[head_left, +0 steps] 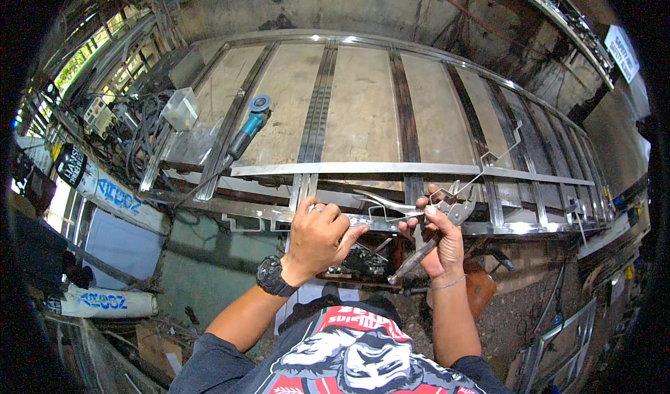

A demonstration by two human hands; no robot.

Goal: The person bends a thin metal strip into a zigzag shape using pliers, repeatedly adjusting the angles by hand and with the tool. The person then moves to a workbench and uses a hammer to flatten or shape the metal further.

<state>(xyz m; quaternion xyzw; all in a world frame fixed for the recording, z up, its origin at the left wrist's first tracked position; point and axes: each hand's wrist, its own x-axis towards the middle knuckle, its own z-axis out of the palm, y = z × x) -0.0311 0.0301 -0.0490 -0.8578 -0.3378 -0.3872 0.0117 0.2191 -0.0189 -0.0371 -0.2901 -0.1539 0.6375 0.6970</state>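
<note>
My left hand (317, 239), a black watch at its wrist, curls its fingers over the front rail (262, 211) of a long shiny metal frame. To its right, my right hand (441, 244) grips locking pliers (459, 211), their handles pointing left above the rail. A short rod-like tool (413, 260) also slants down and left from the same hand; its kind is unclear. Thin bent metal rod (517, 137) shows beyond the pliers; whether the jaws hold it cannot be made out. A long flat bar (363, 168) lies across the frame's uprights just beyond both hands.
An angle grinder (249, 127) rests on the frame at the left, near a clear plastic box (181, 109) and tangled cables (136, 143). White gas cylinders (112, 188) stand or lie at the left. A brown rounded object (480, 289) is below the frame's front edge.
</note>
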